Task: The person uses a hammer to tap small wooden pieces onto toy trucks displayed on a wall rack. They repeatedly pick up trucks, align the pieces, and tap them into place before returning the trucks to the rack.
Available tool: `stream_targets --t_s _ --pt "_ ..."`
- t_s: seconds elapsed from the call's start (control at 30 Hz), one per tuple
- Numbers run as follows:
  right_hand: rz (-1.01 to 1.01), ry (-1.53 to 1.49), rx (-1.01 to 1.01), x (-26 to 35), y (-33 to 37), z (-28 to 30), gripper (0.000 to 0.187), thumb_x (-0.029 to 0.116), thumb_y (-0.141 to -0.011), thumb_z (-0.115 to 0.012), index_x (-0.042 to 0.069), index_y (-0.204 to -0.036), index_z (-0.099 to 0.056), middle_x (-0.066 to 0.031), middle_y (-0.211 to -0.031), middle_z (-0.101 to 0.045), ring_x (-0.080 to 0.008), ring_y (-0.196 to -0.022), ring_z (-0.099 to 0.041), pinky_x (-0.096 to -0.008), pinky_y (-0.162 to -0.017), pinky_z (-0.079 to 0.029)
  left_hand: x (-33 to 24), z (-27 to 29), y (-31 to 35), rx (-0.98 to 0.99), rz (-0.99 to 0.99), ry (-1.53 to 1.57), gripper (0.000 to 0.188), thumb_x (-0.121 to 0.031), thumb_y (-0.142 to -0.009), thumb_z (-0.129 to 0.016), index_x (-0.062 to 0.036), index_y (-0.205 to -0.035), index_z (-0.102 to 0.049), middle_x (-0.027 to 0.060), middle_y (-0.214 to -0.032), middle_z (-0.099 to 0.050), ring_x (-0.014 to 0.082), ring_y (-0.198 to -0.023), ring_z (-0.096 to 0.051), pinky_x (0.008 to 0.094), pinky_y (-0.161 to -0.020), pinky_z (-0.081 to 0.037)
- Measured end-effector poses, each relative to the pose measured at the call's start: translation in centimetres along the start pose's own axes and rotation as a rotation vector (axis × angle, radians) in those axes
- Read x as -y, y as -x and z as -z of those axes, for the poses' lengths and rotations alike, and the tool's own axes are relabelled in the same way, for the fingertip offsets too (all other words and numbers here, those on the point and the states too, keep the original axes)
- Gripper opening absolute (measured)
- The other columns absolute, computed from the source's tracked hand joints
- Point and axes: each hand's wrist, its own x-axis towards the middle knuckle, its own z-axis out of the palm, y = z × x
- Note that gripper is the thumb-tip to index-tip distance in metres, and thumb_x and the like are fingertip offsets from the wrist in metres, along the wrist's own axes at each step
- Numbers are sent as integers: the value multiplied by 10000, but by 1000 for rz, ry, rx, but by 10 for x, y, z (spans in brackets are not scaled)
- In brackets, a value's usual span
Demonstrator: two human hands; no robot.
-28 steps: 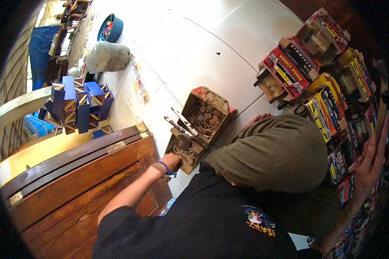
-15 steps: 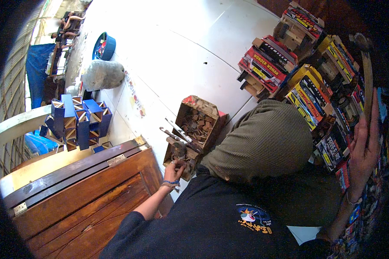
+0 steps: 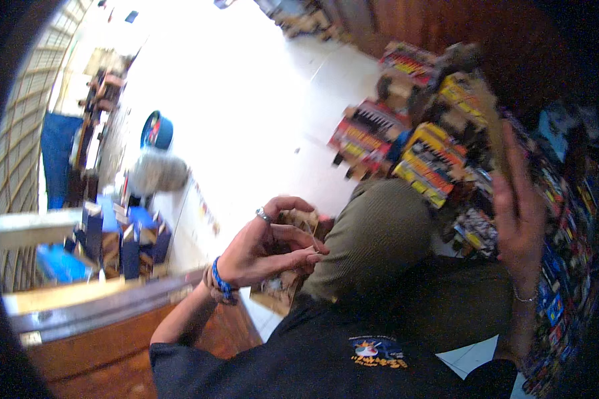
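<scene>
Small piece, pale and thin, its kind too blurred to tell: it sits at the left edge of the knee, pinched between the thumb and fingers of the left hand. The right hand, to the right of the knee, grasps a hammer by its wooden handle, fingers nearly straight along it; the head points away from the body, beyond the knee and to its right.

Left of the knee, partly hidden by the left hand, lies a box. Toy trucks with printed sides stand close together beyond the knee and to its right, among them a red truck and a yellow truck. Farther right of the knee spreads a dense pile of coloured things, blurred.

Well to the left of the knee are a stack of blue blocks, a grey bag and, just beyond the bag, a blue tub. A brown wooden panel lies left of the knee and nearer the body. Pale tiled floor extends beyond the knee.
</scene>
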Motion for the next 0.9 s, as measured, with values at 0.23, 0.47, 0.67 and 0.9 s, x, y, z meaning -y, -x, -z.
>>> stream_targets --t_s 0.23,0.47,0.67,0.9 --pt "-53 -141 -218 5 4 30 520 135 -1006 -498 105 -1509 -372 -242 -1353 -561 -358 -1141 -639 -398 -923 -506 -56 -28 -120 159 -346 -422 261 -60 -898 -716 -35 -1123 -586 68 -1027 -714 109 -963 -675 254 -803 -560" --pt "-433 -229 -449 2 52 51 536 103 -1015 -481 140 -1533 -348 -157 -1225 -654 -151 -759 -623 -286 -659 -496 -73 -24 -221 283 -376 -543 217 -75 -923 -674 -7 -1129 -672 86 -1046 -720 155 -931 -701 312 -801 -601" --pt "-789 -395 -476 42 82 51 529 109 -1021 -389 134 -1544 -316 -107 -1024 -641 -35 -487 -422 -204 -396 -361 -68 6 -256 251 -268 -531 225 -31 -897 -688 13 -1102 -604 110 -1003 -722 198 -976 -707 316 -844 -591" --pt "-929 -516 -536 69 84 -9 586 169 -1000 -416 95 -1558 -250 -9 -696 -537 -38 -476 -408 -218 -397 -370 -80 52 -272 150 -257 -432 243 -87 -923 -676 8 -1146 -653 120 -1056 -711 192 -934 -709 337 -848 -595"
